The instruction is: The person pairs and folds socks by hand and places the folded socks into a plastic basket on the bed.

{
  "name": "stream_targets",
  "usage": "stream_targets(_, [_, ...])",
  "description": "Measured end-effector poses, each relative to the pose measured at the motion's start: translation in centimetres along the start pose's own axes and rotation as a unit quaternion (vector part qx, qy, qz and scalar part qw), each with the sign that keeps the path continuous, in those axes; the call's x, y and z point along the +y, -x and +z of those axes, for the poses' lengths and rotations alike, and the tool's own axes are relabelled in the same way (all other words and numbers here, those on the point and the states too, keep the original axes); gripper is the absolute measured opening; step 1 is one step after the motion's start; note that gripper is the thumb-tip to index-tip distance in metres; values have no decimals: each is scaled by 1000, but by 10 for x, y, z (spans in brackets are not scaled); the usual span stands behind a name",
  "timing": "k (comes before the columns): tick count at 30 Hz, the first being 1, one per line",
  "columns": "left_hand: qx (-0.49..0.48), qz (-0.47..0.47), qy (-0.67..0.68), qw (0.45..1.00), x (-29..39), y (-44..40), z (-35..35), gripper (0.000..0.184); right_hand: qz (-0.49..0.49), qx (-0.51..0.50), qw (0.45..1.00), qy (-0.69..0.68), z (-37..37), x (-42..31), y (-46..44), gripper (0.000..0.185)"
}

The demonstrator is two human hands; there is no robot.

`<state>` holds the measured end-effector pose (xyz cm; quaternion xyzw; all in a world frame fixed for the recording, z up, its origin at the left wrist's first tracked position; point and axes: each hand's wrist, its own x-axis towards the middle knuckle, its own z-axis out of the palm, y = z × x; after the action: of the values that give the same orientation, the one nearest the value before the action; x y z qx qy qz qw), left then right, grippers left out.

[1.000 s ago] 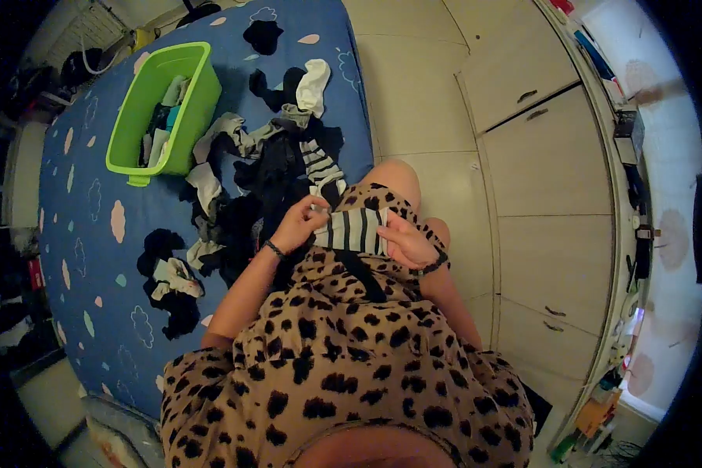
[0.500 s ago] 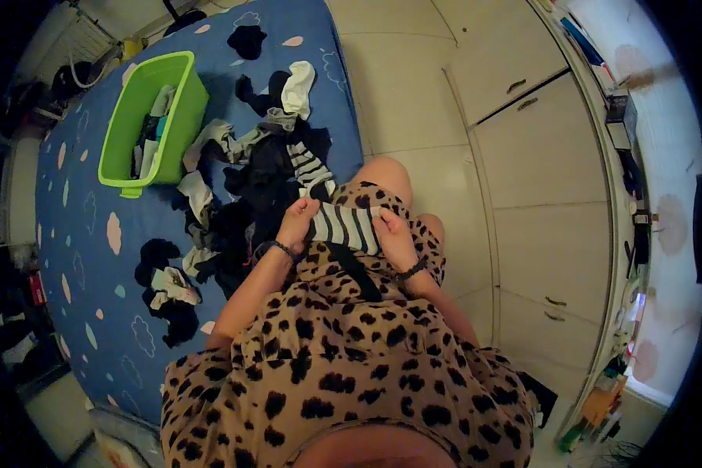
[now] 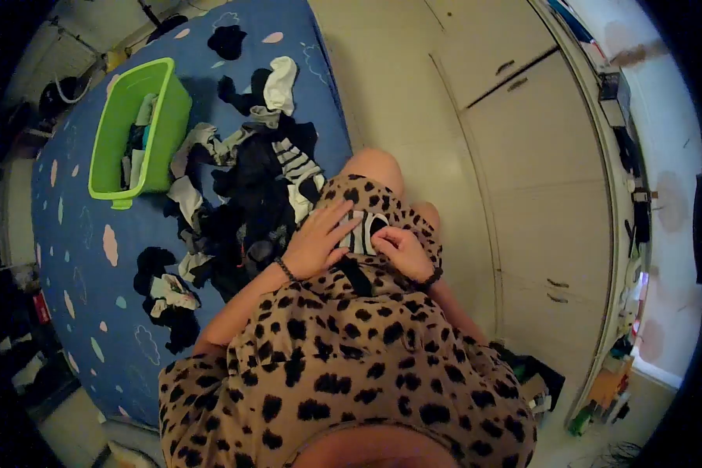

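Note:
A black-and-white striped sock [image 3: 359, 234] lies on my lap, over the leopard-print cloth [image 3: 343, 327]. Flat on its left part rests my left hand [image 3: 320, 238], fingers stretched out. My right hand [image 3: 403, 253] pinches the sock's right end, where a black patch shows. Below the sock, a narrow black piece of fabric [image 3: 356, 277] hangs across my lap. Close by on the bed, a second striped sock [image 3: 296, 161] lies at the edge of a pile of mostly dark socks [image 3: 246, 183].
A green plastic basket [image 3: 178, 117] with several folded items stands on the blue bedspread [image 3: 93, 288]. A white sock [image 3: 281, 84] and a black bundle [image 3: 227, 42] lie farther back. White cabinets [image 3: 538, 164] line the right side beyond the tiled floor [image 3: 390, 93].
The striped sock, earlier stretched between both hands, now lies lower on my lap, its right end turned over. My left hand has opened and flattened onto it.

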<state>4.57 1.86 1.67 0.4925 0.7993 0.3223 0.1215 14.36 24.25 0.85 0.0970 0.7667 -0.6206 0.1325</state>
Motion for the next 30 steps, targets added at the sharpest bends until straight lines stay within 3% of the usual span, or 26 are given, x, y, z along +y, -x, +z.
stream_targets(2, [-2, 4, -12, 1000, 1, 1, 1, 65, 74, -62, 994, -42, -4, -1, 8, 19])
stream_targets(4, [-29, 48, -18, 998, 3, -1, -5, 56, 46, -60, 994, -74, -1, 9, 5, 20])
stream_targets(5, [-22, 52, -8, 998, 3, 0, -6, 44, 57, -42, 992, -102, 1, 13, 4, 18])
stream_targets(7, [-30, 74, -2, 997, 1, -3, -4, 39, 64, -22, 989, -130, 5, 14, -1, 17])
stream_targets(9, [-39, 92, 5, 995, -2, -2, 1, 34, -10, 208, 976, 64, 12, 19, -12, 21])
stream_targets(12, [-59, 115, -37, 991, -8, -1, 11, 31, -95, 214, 967, 97, 13, 36, -31, 22])
stream_targets(15, [-103, 144, -76, 981, -8, -3, 12, 32, -42, 147, 985, 74, 5, 30, -32, 19])
stream_targets(18, [-114, 123, -55, 984, 0, -9, 3, 36, -8, 173, 979, 112, -10, 34, -32, 17])
stream_targets(23, [-119, 125, -86, 981, 2, -14, 3, 50, -1, 200, 978, 60, -19, 70, -40, 23])
stream_targets(25, [-106, 123, -100, 982, 3, -15, 5, 53, 9, 182, 978, -101, -18, 73, -44, 18])
stream_targets(29, [-27, 80, -134, 987, 9, -17, 1, 66, -58, 178, 979, -84, -18, 33, -70, 17])
stream_targets(30, [-26, 83, -134, 987, 10, -18, 4, 66, -84, 167, 982, 8, -22, 13, -81, 20])
